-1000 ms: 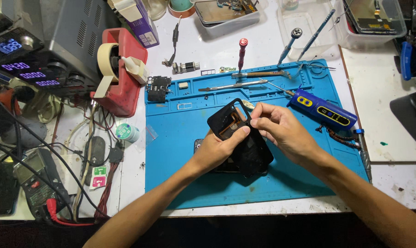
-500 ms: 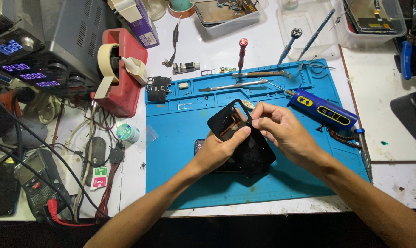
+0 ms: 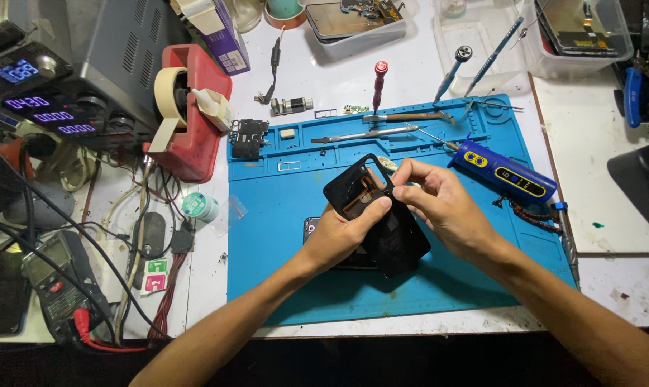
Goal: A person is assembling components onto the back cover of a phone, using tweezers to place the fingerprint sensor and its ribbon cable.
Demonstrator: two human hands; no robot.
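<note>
Both hands are working mid-frame over the blue mat (image 3: 281,287). Left hand (image 3: 342,233) is gripping the black cover (image 3: 382,215) from below, thumb on top, tilting its inner face up toward the camera. Right hand (image 3: 439,204) is pinching at the cover's upper edge with fingertips closed. A phone (image 3: 313,229) is lying on the mat just beneath. Screwdrivers (image 3: 379,82) and a blue tool (image 3: 503,172) are lying above, within reach.

left hand (image 3: 342,233), right hand (image 3: 442,204), black phone cover (image 3: 378,215), blue mat (image 3: 281,236)

Matt black plastic phone back cover (image 3: 382,215) (faintly glossy) over smooth rubbery blue mat (image 3: 281,244).
</note>
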